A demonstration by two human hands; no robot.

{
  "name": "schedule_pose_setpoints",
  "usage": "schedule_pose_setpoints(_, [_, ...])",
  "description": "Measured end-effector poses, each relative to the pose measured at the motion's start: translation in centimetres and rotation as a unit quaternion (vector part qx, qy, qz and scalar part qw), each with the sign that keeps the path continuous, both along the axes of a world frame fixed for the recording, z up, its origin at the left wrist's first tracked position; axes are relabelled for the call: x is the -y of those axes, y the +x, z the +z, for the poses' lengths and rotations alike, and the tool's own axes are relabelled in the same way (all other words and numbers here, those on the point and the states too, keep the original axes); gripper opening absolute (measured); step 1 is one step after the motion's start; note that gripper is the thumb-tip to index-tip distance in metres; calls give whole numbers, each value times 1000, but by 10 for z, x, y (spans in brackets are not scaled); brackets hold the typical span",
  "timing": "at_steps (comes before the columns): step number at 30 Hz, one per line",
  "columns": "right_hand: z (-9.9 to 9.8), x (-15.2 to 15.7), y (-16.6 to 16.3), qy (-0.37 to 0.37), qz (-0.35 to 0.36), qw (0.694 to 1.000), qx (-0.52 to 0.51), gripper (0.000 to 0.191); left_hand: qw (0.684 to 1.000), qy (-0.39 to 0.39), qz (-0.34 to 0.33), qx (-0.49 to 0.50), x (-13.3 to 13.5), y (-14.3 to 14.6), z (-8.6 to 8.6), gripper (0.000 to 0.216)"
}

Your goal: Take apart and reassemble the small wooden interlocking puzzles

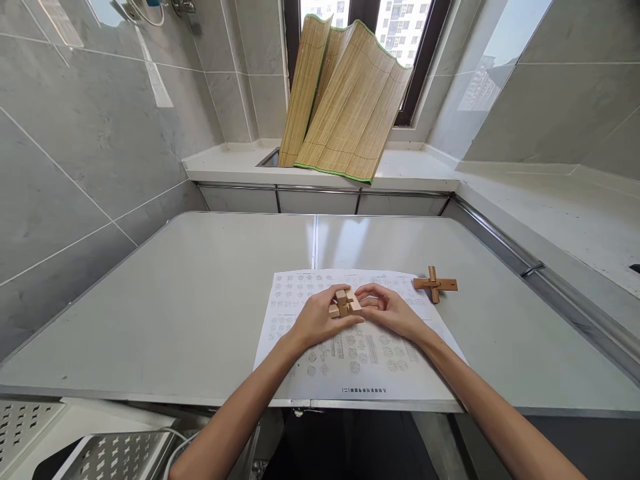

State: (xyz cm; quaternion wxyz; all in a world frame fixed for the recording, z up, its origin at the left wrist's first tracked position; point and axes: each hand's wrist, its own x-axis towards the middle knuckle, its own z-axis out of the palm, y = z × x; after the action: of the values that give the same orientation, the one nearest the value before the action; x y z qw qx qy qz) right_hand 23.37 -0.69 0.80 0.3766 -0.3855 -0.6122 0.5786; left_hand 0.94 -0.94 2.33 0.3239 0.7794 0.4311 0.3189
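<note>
A light wooden burr puzzle [343,302], made of interlocking notched bars, sits between my two hands low over the printed sheet [300,297]. My left hand [323,315] is closed around its left side, with the thumb along the near edge and the fingers over the far side. From the right, my right hand [387,310] meets the puzzle with bent fingers, its fingertips at the right-hand bar. The sheet carries rows of small line drawings and lies under both hands. Off to the right, a darker brown wooden cross-shaped puzzle [435,285] rests partly on the sheet's edge.
The pale folding table [175,313] has a centre seam. Beyond it, a folded bamboo mat [355,107] leans at the window on a white ledge [230,163]. A metal rail [500,233] runs along the right. Perforated white racks [115,457] stand at lower left.
</note>
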Motion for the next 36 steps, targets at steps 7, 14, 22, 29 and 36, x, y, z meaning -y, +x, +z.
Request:
schedule_pose_setpoints(7, [-1,1,-4,4,1,1000,-6,54,999,4,-32,1,-2,0,0,52])
schedule_pose_setpoints(14, [3,2,-2,4,21,1000,12,62,999,25,-31,-23,-2,-1,-6,56])
schedule_pose_setpoints(22, [2,0,-1,2,-20,1000,10,58,998,51,-19,-31,-1,-1,-6,51])
schedule_pose_setpoints(29, [-4,-6,3,87,-174,974,113,58,997,65,-18,-32,-1,-1,-2,33])
schedule_pose_setpoints(36, [-20,-9,2,270,-124,932,208,44,994,102,0,-45,-2,-1,-3,18])
